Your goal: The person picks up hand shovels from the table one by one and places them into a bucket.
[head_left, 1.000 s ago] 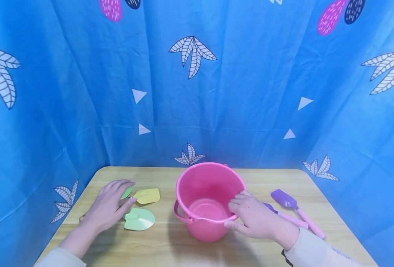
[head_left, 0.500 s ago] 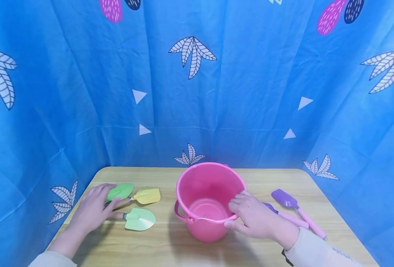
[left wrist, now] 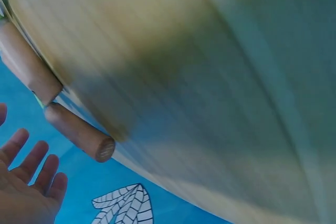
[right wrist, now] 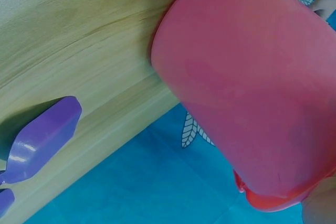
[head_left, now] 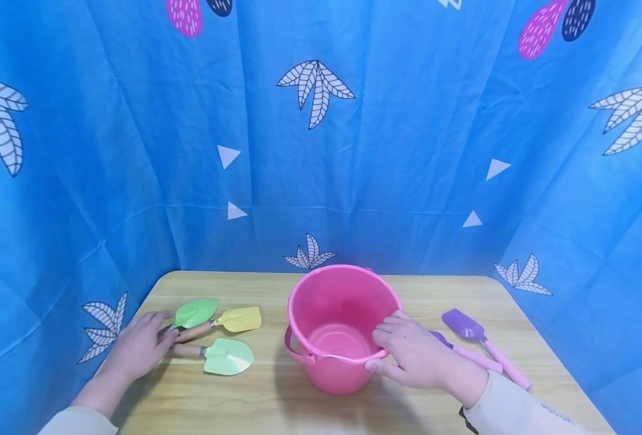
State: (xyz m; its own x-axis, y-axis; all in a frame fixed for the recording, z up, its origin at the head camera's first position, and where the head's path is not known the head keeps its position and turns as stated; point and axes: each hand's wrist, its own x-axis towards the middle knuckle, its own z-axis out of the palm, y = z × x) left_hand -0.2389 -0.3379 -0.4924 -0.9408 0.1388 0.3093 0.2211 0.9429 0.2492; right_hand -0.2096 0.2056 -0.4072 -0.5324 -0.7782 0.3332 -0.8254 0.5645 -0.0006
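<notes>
A pink bucket [head_left: 334, 377] stands mid-table. My right hand [head_left: 410, 353] grips its near right rim, fingers over the edge inside and thumb on the outer wall. On the left lie three toy shovels with wooden handles: a bright green one [head_left: 197, 313], a yellow one [head_left: 240, 319] and a pale green one [head_left: 227, 357]. My left hand [head_left: 136, 347] is over the handle ends, closest to the bright green shovel's handle. Seen from the left wrist, that hand [left wrist: 26, 182] has spread, loosely bent fingers, apart from two wooden handles [left wrist: 79, 131].
Right of the bucket lie two purple shovels with pink handles, one farther out [head_left: 464, 324] and one [head_left: 478, 359] partly behind my right hand. The wooden table [head_left: 234, 408] has rounded far corners. A blue patterned curtain [head_left: 407, 151] hangs around its back and sides.
My left hand has drawn back leftward from above the shovel blades to the handle ends, uncovering the bright green blade. My right hand and the bucket have stayed put.
</notes>
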